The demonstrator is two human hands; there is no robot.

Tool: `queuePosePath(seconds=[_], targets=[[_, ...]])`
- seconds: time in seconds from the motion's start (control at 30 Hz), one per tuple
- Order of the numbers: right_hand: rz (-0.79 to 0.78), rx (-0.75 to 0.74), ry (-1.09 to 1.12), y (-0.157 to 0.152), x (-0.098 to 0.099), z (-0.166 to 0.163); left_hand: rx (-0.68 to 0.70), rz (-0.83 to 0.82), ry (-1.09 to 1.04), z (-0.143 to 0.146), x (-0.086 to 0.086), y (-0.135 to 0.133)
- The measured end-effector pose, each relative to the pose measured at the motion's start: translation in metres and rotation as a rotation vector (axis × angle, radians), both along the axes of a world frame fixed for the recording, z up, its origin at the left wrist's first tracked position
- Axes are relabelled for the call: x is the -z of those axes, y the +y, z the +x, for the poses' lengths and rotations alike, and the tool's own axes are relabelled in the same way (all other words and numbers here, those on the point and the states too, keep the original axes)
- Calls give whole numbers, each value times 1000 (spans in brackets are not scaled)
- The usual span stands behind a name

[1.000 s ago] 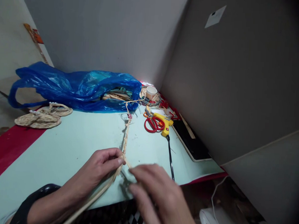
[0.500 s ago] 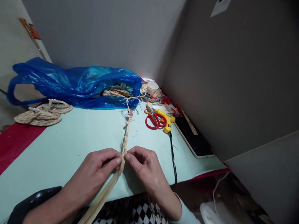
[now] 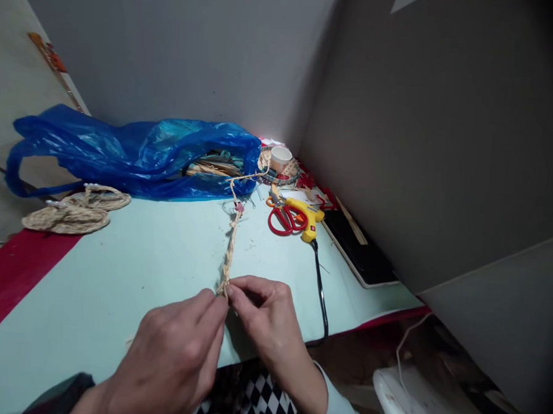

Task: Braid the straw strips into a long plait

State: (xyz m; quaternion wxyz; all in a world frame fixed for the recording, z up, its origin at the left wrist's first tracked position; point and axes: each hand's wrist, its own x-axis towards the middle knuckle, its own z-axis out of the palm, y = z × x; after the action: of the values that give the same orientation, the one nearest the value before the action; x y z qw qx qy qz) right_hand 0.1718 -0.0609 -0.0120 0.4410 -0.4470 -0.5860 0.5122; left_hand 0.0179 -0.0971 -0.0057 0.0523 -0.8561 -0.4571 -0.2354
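Note:
A thin braid of pale straw [image 3: 230,248] runs down the mint-green table [image 3: 129,267] from a clip near the blue bag to my hands. My left hand [image 3: 176,356] is closed, its fingers pinching the braid's near end from the left. Beside it, my right hand [image 3: 259,314] pinches the same end from the right with thumb and forefinger. The loose strands below the pinch are hidden under my hands.
A blue plastic bag [image 3: 131,153] with straw lies at the back. Woven straw soles [image 3: 72,212] sit at the left. Red scissors [image 3: 282,221], a yellow glue gun [image 3: 306,218] with a black cord [image 3: 320,296], a white cup [image 3: 280,158] and a dark tablet [image 3: 360,251] lie right.
My right hand drew in from the near right and took the braid's end. My left hand turned over the strands, covering them. The view shifted slightly.

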Motion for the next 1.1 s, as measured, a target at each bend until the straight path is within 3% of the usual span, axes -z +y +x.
queuePosePath(seconds=[0.13, 0.23, 0.33, 0.4, 0.5, 0.57, 0.63, 0.73, 0.83, 0.97, 1.1], targets=[[-46, -89, 7, 2, -6, 4, 27, 276, 279, 13, 8, -10], [-133, -96, 79, 3, -9, 6, 22, 290, 318, 16, 10, -18], [-165, -94, 91, 3, -10, 8, 105, 84, 159, 8, 5, -20], [-164, -108, 101, 4, -11, 9, 88, -46, -43, -1, -2, -15], [-143, -119, 101, 5, -11, 11, -128, -207, -361, -10, -14, 2], [-125, -119, 108, 5, -11, 12, -247, -487, -519, -11, -21, 17], [-126, -144, 136, 6, -11, 13, -243, -726, -661, -11, -25, 31], [-132, -186, 143, 7, -11, 14, -166, -895, -750, -11, -28, 45], [-147, -174, 76, 8, -11, 14, -110, -841, -610, -15, -31, 53], [-163, -166, 18, 9, -10, 13, 2, -570, -385, -16, -35, 58], [-176, -189, 72, 10, -10, 13, -70, -622, -526, -8, -32, 63]])
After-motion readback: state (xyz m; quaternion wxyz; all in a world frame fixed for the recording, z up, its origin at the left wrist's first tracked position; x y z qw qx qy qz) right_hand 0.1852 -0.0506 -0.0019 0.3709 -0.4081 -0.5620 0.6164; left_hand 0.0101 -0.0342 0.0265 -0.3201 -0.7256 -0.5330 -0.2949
